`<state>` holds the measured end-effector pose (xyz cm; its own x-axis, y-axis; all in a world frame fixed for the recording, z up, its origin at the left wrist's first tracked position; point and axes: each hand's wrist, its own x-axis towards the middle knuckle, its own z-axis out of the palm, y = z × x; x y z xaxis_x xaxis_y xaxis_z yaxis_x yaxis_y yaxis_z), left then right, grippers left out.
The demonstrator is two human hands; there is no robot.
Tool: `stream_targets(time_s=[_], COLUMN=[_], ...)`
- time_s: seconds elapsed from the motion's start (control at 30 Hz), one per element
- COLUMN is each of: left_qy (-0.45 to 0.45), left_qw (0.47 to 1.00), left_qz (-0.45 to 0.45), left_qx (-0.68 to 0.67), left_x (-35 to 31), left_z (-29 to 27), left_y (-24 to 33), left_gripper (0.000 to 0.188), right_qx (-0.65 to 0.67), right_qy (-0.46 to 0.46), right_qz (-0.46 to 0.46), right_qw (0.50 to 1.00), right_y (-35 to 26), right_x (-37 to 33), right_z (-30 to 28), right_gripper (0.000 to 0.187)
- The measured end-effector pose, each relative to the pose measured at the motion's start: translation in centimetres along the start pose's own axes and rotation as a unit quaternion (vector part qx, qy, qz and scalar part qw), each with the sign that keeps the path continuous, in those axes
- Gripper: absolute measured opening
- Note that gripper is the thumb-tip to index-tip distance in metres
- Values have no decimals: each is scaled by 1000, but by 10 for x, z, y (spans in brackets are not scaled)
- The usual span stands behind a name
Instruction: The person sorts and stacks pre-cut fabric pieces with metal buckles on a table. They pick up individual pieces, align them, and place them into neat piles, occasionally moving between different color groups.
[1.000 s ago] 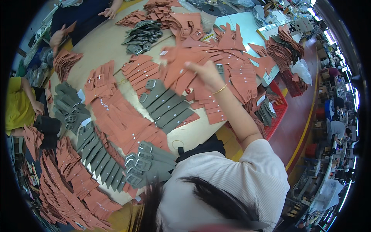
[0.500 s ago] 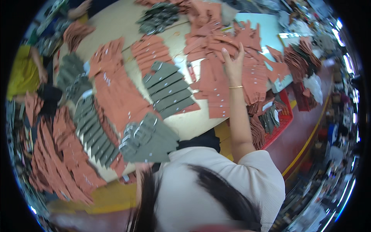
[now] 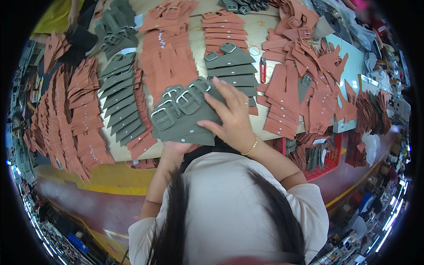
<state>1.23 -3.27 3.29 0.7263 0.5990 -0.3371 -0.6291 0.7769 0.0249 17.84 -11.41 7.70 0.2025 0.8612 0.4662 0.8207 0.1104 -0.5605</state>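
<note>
My left hand (image 3: 176, 148) supports a stack of dark green leather-like pieces with metal buckles (image 3: 190, 117) from below, its fingers mostly hidden under the stack. Over the stack's right side, my right hand (image 3: 232, 117) has its fingers and thumb spread, at or just above the top piece. Ahead of the stack lies a fanned row of similar green pieces (image 3: 232, 66). On the orange-brown pieces (image 3: 282, 97) to the right, one green buckled piece (image 3: 304, 88) lies by itself.
Red-handled snips (image 3: 263, 70) lie on the pale table (image 3: 201, 44). Fanned green pieces (image 3: 121, 101) and orange-brown piles (image 3: 57, 119) cover the left side. Below the table's right edge stands a red crate (image 3: 324, 165) of pieces. Another person's arm (image 3: 74, 13) shows at far left.
My right hand has come back from the orange-brown pile on the right to the green stack. The view has turned, and the lone green piece on that pile now shows.
</note>
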Motion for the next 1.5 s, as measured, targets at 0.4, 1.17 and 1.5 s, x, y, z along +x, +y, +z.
stream_targets(time_s=[0.4, 1.17, 1.5], left_qy=[-80, -28, -13], left_qw=[997, 999, 998], left_qz=[21, 15, 66], left_qx=[2, -25, -14], left_x=[22, 31, 39], left_z=[-13, 6, 17], left_y=[10, 18, 11], left_gripper=[71, 79, 78], right_qx=[222, 33, -33], right_qy=[-80, -109, -62], right_qz=[45, -7, -13], right_qw=[971, 993, 997], right_y=[10, 76, 27], right_x=[40, 87, 54], right_z=[-6, 16, 42], right_gripper=[19, 48, 71])
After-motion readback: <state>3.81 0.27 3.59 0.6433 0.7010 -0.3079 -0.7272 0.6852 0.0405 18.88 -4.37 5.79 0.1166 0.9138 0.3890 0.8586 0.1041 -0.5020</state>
